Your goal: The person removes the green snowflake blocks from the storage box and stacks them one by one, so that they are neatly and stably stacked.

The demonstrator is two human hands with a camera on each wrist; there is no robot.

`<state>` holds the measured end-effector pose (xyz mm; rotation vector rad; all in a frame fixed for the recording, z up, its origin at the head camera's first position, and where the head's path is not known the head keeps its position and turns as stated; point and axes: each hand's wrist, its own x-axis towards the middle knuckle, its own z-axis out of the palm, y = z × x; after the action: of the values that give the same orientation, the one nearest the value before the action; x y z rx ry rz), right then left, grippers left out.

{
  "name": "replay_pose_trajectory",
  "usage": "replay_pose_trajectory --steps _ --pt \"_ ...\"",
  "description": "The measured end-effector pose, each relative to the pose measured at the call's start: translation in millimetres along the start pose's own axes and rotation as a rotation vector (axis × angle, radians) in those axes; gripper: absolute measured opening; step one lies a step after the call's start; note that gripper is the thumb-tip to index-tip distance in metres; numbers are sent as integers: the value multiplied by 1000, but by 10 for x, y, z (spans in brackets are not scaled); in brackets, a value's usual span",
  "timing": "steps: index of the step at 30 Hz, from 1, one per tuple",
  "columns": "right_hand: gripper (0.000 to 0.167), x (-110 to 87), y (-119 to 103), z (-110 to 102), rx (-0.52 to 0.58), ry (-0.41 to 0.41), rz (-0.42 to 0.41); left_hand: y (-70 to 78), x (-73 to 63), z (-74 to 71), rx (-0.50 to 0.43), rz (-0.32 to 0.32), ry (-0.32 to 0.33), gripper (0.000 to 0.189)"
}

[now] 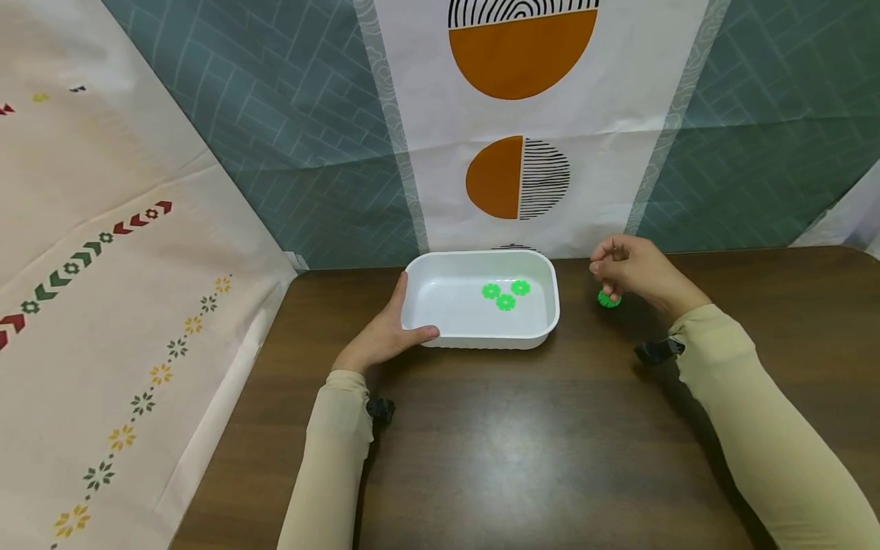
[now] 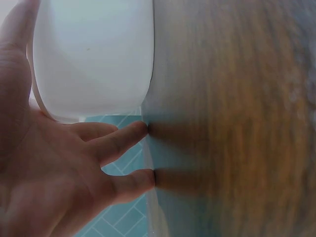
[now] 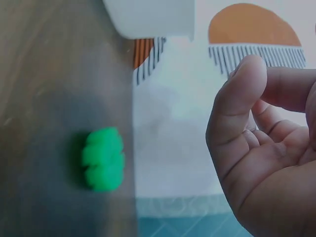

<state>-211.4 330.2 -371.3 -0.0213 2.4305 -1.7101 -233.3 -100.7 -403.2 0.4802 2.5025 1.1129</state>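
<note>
My left hand (image 1: 381, 330) rests against the left end of a white rectangular tray (image 1: 474, 343), its thumb along the near rim and its fingers at the end wall. In the left wrist view the fingers (image 2: 118, 143) are straight and spread, with two tips down at the table. Three green flower-shaped discs (image 1: 506, 302) lie inside the tray, towards its right half. Right of the tray, my right hand (image 1: 635, 271) is over a short stack of green discs (image 3: 103, 159). Its thumb and index finger meet with nothing visible between them, apart from the stack.
The brown wooden table (image 1: 509, 451) ends at a backdrop of teal cloth (image 1: 289, 114) and a white panel (image 1: 440, 160) printed with orange and striped circles. White cloth with a stitched-looking pattern (image 1: 158, 374) hangs at the left.
</note>
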Motion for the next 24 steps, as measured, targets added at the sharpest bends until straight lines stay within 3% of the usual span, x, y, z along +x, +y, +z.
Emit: replay_pose_trajectory --steps 12,19,24 --pt "15 111 -321 218 85 3 -33 8 -7 -5 -28 20 -10 124" --pt "16 164 -461 324 42 -12 -78 12 -4 -1 -24 26 -10 124" --pt "18 238 -540 407 47 -35 -60 15 -6 -5 -18 23 -10 124"
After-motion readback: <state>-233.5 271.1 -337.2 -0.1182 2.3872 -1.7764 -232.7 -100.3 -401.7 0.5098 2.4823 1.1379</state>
